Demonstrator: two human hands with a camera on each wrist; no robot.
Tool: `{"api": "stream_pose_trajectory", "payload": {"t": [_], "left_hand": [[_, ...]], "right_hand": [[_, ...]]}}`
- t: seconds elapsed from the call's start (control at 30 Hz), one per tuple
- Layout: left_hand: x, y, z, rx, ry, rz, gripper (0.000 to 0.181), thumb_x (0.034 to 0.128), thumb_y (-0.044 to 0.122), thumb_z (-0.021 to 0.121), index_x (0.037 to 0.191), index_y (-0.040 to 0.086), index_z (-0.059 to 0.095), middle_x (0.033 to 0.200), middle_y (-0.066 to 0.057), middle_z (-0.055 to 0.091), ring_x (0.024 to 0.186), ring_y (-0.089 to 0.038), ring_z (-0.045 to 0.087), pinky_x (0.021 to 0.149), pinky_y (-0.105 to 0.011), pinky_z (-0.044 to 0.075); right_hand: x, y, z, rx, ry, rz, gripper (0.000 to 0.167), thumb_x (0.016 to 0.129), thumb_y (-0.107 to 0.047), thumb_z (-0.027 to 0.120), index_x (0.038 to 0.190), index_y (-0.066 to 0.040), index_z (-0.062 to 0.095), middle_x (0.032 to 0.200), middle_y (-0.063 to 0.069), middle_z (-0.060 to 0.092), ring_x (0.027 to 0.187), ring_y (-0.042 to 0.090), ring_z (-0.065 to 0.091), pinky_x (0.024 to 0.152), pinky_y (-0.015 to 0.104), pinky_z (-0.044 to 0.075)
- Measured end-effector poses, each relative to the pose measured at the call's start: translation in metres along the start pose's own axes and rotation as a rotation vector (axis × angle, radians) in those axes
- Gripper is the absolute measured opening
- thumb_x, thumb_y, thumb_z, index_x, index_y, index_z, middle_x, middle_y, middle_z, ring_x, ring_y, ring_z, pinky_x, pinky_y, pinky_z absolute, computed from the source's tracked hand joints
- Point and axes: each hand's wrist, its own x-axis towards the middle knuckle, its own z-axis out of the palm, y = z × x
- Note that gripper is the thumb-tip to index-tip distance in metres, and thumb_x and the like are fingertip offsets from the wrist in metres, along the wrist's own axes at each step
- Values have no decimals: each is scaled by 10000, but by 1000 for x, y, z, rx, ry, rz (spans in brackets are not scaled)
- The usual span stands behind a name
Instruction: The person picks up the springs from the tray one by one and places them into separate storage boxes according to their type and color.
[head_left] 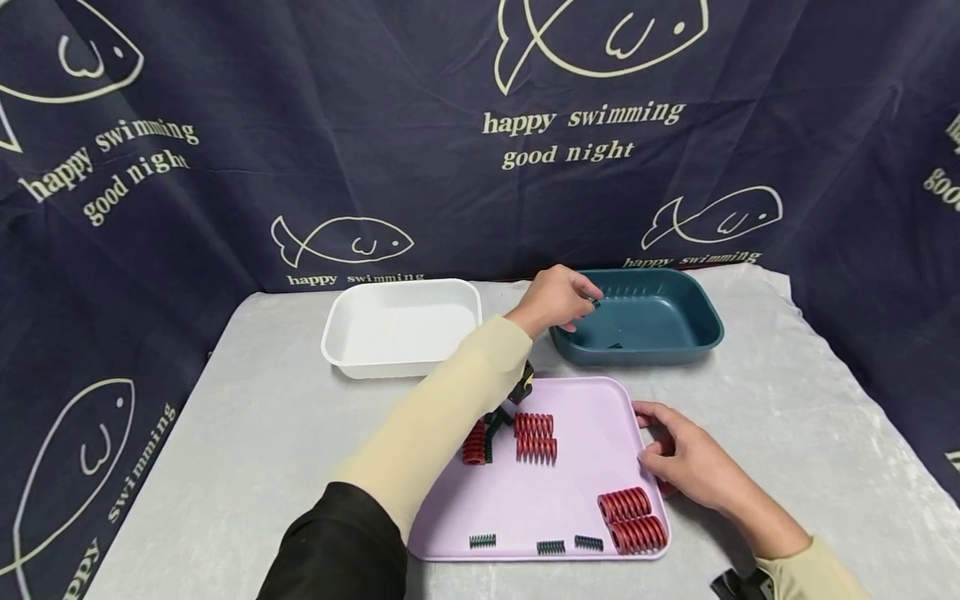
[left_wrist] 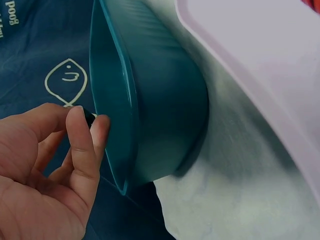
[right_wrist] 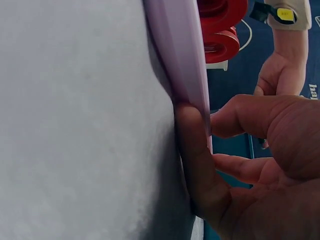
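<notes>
My left hand [head_left: 557, 298] is over the left end of the teal bin [head_left: 637, 357]. Between its thumb and fingers it pinches a small dark green spring [head_left: 595, 303], which the left wrist view shows mostly covered by the fingers. Another small green spring [head_left: 615, 346] lies inside the bin. My right hand [head_left: 693, 458] holds the right rim of the lilac tray [head_left: 585, 483], with the rim between thumb and finger in the right wrist view. On the tray lie several thick red springs [head_left: 637, 534] and several small green springs [head_left: 551, 547].
A white bin [head_left: 401, 367] stands at the back left, beside the teal one. The left forearm [head_left: 435, 400] crosses above the tray and hides part of it. Behind the grey-covered table [head_left: 247, 467] hangs a dark blue fish-print cloth [head_left: 420, 125].
</notes>
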Motion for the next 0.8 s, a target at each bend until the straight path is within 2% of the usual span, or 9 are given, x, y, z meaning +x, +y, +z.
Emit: {"api": "stream_pose_trajectory", "payload": {"t": [0.23, 0.4, 0.63, 0.8], "left_hand": [[11, 6, 9, 39, 9, -59, 188, 949, 63, 725, 1064, 182, 814, 898, -3, 732, 851, -226, 710, 635, -293, 627], [19, 7, 18, 100, 24, -98, 194, 945, 68, 728, 1044, 204, 824, 931, 30, 715, 744, -164, 671, 587, -262, 608], [20, 7, 31, 133, 32, -104, 175, 950, 89, 745, 1059, 200, 824, 1009, 63, 713, 842, -200, 721, 522, -223, 569], [20, 5, 35, 162, 53, -108, 178, 952, 100, 745, 1085, 188, 824, 1055, 61, 726, 744, -179, 709, 504, -216, 559]], "right_hand": [[1, 0, 0, 26, 4, -34, 656, 854, 100, 670, 1468, 57, 440, 1246, 222, 557, 765, 134, 597, 465, 362, 563], [0, 0, -1, 31, 16, -53, 649, 849, 115, 662, 1459, 60, 448, 1242, 227, 556, 742, 118, 598, 456, 359, 559], [0, 0, -1, 10, 17, -50, 656, 850, 98, 675, 1464, 52, 449, 1242, 213, 563, 745, 122, 590, 467, 349, 556], [0, -1, 0, -5, 22, -51, 658, 846, 98, 679, 1462, 51, 453, 1242, 208, 565, 746, 123, 592, 474, 340, 554]]}}
